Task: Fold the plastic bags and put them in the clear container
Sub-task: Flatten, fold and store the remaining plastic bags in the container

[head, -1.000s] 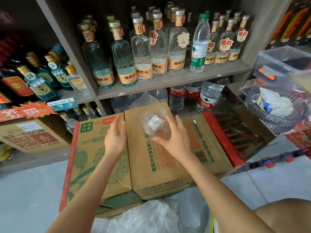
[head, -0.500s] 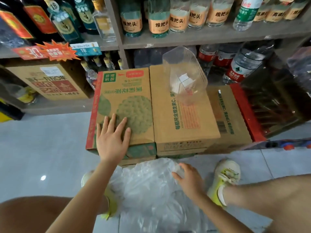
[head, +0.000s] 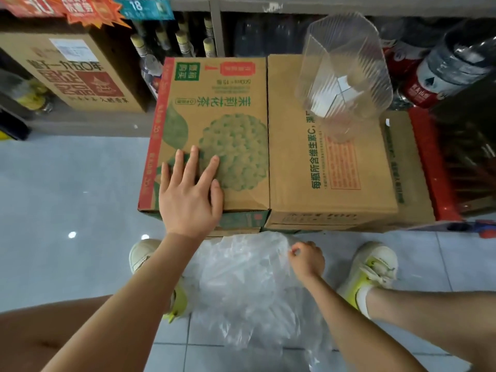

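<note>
Head: curled right fingers [head: 296, 250] on bags [head: 241, 280]

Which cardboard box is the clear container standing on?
The right-hand box with the orange panel; the green-printed box beside it bears only the left hand.

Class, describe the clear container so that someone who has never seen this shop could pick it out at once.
Start at the row of cardboard boxes in front of the shelves. On the far end of the box with the orange panel stands the clear container. It is the only see-through ribbed tub there, with something white inside.
</note>
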The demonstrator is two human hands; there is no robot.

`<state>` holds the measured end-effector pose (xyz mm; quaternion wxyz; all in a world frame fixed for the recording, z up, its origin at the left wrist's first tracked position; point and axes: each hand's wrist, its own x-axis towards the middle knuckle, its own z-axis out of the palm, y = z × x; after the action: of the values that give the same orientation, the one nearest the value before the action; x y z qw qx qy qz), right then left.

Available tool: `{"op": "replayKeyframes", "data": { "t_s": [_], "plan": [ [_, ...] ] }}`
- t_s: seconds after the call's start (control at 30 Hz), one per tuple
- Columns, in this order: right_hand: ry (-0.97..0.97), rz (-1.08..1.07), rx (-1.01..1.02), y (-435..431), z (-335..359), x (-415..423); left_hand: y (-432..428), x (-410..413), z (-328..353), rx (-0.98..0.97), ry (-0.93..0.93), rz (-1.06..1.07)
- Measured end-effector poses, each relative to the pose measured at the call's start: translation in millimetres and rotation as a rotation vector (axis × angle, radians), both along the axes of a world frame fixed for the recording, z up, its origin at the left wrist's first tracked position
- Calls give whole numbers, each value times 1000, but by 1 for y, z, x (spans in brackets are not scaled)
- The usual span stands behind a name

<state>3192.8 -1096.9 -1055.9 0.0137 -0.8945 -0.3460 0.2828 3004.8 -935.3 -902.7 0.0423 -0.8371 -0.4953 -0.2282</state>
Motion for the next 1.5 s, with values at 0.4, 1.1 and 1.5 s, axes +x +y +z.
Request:
{"op": "replayKeyframes", "data": {
  "t_s": [0.4,1.1,1.5],
  "plan": [
    [358,140,505,-14,195,6,-20,-2,51,-439,-238,-26],
    [261,208,797,13,381,67,-51,31,165,-793,-478,-296],
    [375,311,958,43,386,41,-39,2,220,-1034,-611,-397]
  ]
}}
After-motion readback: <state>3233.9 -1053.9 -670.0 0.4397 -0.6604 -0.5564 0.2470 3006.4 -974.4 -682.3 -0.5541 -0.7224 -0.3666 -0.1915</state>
